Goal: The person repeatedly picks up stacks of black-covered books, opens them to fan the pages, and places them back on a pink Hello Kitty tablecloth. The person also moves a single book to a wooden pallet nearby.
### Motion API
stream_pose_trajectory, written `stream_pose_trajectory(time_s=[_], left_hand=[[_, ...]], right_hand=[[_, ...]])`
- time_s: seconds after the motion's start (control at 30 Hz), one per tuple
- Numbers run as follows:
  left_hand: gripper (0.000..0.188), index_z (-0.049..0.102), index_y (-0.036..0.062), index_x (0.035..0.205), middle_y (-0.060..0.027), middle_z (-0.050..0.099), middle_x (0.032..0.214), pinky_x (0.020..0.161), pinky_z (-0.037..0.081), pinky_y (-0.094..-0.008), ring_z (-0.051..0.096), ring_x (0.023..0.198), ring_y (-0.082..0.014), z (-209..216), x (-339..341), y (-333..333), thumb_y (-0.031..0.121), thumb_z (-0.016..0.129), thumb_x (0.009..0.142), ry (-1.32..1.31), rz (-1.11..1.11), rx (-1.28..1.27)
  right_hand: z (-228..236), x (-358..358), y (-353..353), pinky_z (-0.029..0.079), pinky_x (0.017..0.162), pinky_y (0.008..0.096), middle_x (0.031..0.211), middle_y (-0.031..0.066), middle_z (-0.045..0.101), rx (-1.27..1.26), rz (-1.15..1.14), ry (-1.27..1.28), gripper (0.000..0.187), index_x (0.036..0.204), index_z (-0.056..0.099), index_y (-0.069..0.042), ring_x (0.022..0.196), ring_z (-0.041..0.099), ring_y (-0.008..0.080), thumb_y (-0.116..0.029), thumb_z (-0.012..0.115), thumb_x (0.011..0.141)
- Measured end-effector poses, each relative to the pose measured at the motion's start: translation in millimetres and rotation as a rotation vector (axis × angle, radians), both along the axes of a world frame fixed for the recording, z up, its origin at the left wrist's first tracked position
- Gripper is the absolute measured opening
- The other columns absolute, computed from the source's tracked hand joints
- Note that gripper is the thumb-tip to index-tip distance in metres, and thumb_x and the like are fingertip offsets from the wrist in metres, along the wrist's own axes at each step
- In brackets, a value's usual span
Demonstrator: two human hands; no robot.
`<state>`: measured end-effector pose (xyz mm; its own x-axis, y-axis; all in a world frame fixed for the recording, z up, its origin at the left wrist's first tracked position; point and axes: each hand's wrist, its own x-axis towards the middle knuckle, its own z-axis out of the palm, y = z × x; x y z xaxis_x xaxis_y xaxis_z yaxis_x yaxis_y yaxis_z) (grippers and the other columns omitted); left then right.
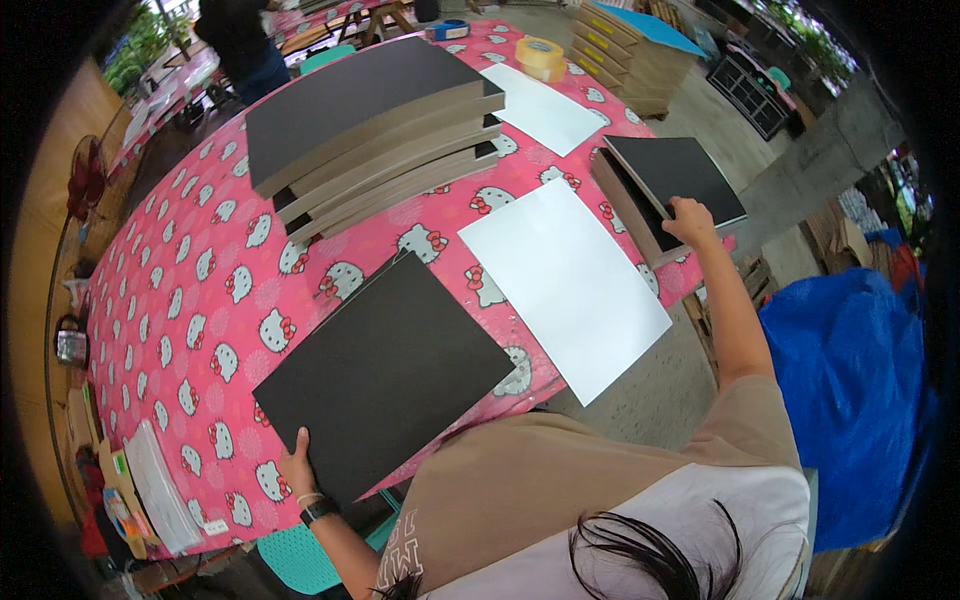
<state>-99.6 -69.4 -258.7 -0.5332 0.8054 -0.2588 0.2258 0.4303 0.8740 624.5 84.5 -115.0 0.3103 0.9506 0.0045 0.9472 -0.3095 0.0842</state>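
My left hand (298, 470) grips the near left edge of a black rectangular board (385, 370), thumb on top and fingers hidden beneath. The board lies at a slant at the table's front edge. On the right, my right hand (690, 221) is closed on the edge of a black cover board (680, 180). That board sits tilted on top of a brown-sided stack (628, 205), with a dark gap between them. Between my hands lies a white sheet (570, 285), one corner hanging past the table edge.
Thick black-topped boards (370, 100) are piled at the back of the pink patterned tablecloth (160, 340). Behind stand yellow tape rolls (540, 58) and another white sheet (550, 108). A blue tarp (850, 400) is at right, a teal stool (310, 560) below. A person (240, 45) stands far left.
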Motion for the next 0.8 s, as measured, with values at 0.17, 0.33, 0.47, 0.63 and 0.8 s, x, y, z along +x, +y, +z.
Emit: stream_pose_trajectory(time_s=[0.17,0.33,0.47,0.63,0.8], left_hand=[[0.062,0.055,-0.0105,0.108,-0.0177,0.062,0.104,0.085,0.043,-0.0322,0.058,0.095,-0.0259,33,34,14,0.039,0.07,0.073,0.14,-0.011,0.02],[0.067,0.056,-0.0107,0.106,-0.0199,0.062,0.101,0.084,0.044,-0.0327,0.059,0.095,-0.0267,30,17,8,0.042,0.072,0.069,-0.031,0.021,-0.121],[0.073,0.053,-0.0084,0.112,-0.0197,0.059,0.107,0.086,0.043,-0.0332,0.057,0.1,-0.0255,-1,-11,-5,0.051,0.067,0.072,0.127,0.037,-0.128],[0.07,0.038,0.0034,0.132,-0.0123,0.049,0.125,0.095,0.037,-0.0332,0.05,0.109,-0.0257,-8,-31,-7,0.054,0.051,0.085,-0.896,0.049,0.259],[0.069,0.045,-0.003,0.124,-0.0129,0.054,0.117,0.089,0.043,-0.0323,0.054,0.102,-0.0231,56,6,-14,0.048,0.061,0.08,-0.61,0.149,0.068]], right_hand=[[3,2,-11,0.046,0.073,0.0458,0.089,0.0174,0.058,0.327,0.189,-0.156,0.019,0.087,0.055,-0.002,0.085,0.058,0.035,-0.013,0.057,0.072],[91,-156,-17,0.045,0.068,0.0446,0.082,0.0185,0.057,0.451,0.435,-0.032,0.014,0.082,0.055,-0.001,0.079,0.056,0.0369,-0.012,0.056,0.073],[132,-348,-67,0.049,0.064,0.0423,0.081,0.0153,0.06,0.298,0.745,0.095,0.01,0.081,0.057,-0.003,0.075,0.06,0.0318,-0.007,0.055,0.072],[44,-514,-125,0.051,0.072,0.0407,0.095,0.0191,0.06,-0.331,1.212,0.461,0.052,0.097,0.057,0.004,0.09,0.06,0.0317,-0.041,0.067,0.072],[-45,-506,-98,0.047,0.082,0.041,0.105,0.0191,0.059,-0.472,1.311,0.482,0.05,0.102,0.061,-0.001,0.1,0.057,0.0317,-0.04,0.068,0.071]])
